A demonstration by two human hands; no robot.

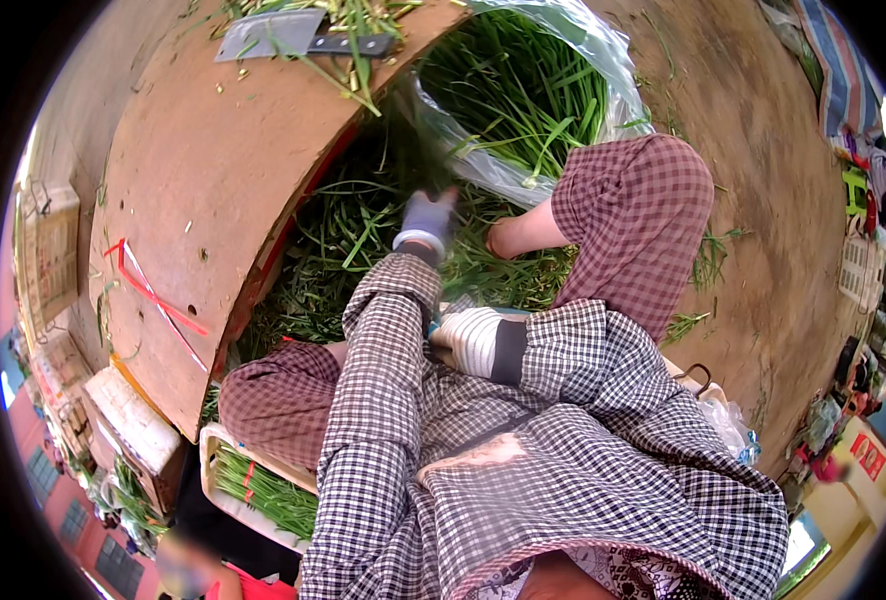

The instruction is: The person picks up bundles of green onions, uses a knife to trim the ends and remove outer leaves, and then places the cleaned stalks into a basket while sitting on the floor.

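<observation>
A brown board [193, 170] fills the upper left of the frame, with a cleaver [273, 33] and loose green stalks [361, 80] along its top, and red and white strips [162, 303] lower down. Stray green blades [685, 326] litter the brown floor [763, 260] toward the right.

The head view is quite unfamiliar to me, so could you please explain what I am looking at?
There is no machine here, only a person, seen from above by a fisheye camera worn on the head, which bends straight edges. The gloved left hand, blurred, seems to hold a bunch of greens. The gloved right hand is closer to the body; I cannot tell what it holds. On the brown board lie a cleaver and cut stems. Beyond the hands, a clear plastic bag holds long green leaves.
</observation>
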